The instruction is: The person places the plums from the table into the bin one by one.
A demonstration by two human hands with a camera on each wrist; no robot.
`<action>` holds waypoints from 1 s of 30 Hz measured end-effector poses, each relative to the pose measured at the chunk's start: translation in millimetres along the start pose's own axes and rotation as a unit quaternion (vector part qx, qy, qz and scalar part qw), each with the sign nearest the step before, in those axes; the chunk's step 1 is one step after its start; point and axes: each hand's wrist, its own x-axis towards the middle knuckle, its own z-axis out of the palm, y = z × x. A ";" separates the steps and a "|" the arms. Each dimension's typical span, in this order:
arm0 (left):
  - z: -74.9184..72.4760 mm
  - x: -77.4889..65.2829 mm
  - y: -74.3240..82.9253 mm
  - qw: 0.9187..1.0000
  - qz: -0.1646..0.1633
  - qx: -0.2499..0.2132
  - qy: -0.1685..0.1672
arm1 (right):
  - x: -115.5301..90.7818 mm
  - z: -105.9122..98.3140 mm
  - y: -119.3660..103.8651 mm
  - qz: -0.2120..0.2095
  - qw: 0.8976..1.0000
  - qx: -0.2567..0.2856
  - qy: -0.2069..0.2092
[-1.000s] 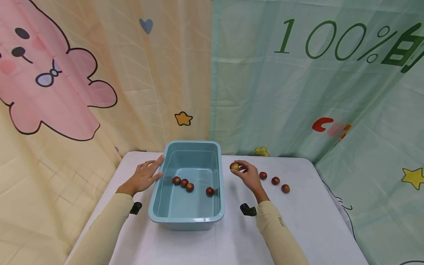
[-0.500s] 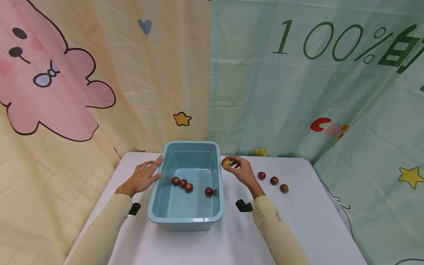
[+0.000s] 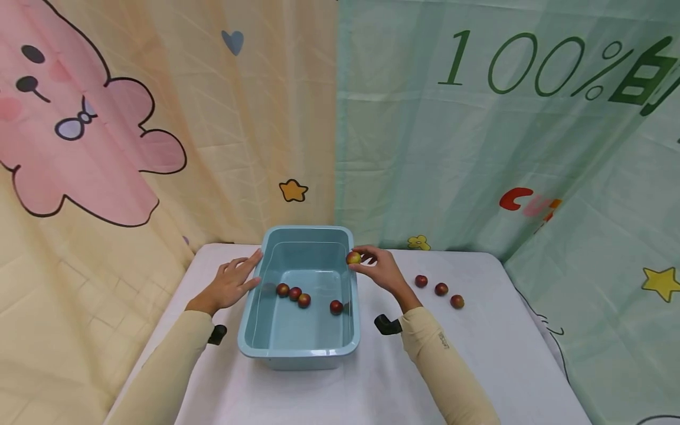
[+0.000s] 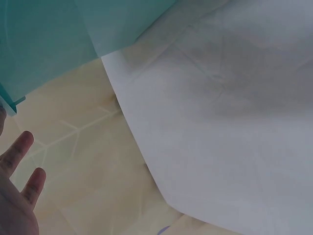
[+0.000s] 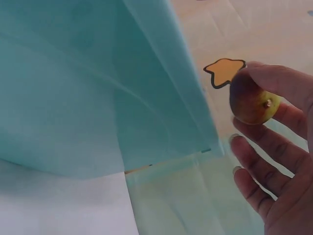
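Observation:
A light blue plastic tub (image 3: 298, 353) stands on the white-covered table. Inside, on its floor, lie several red plums: three together near the left (image 3: 294, 294) and one by the right wall (image 3: 336, 307). My left hand (image 3: 225, 285) rests against the tub's left rim, fingers spread and fairly straight. Between thumb and fingers, my right hand (image 3: 383, 270) pinches a red-and-yellow plum (image 3: 353, 258) at the tub's right rim. The right wrist view shows this plum (image 5: 250, 98) at the fingertips, with the other fingers loosely bent below.
Three more plums (image 3: 441, 289) lie in a slanting row on the table (image 3: 510, 354), right of my right hand. Printed curtains (image 3: 425, 147) hang behind and at both sides of the table. A dark wrist camera (image 3: 388, 324) sits at the right sleeve.
My right hand has carried the pinched plum leftward, from the table's right part to the tub's right rim. The left hand and the other plums have stayed put.

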 end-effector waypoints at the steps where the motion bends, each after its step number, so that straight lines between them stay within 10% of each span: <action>1: 0.3 0.3 -0.3 1.000 0.000 0.000 0.000 | 1.0 0.0 -2.1 -0.001 1.000 -0.001 -0.006; 30: 2.7 -0.1 -0.6 1.000 -0.007 -0.005 0.002 | 15.1 9.7 -30.1 -0.049 0.992 -0.019 -0.113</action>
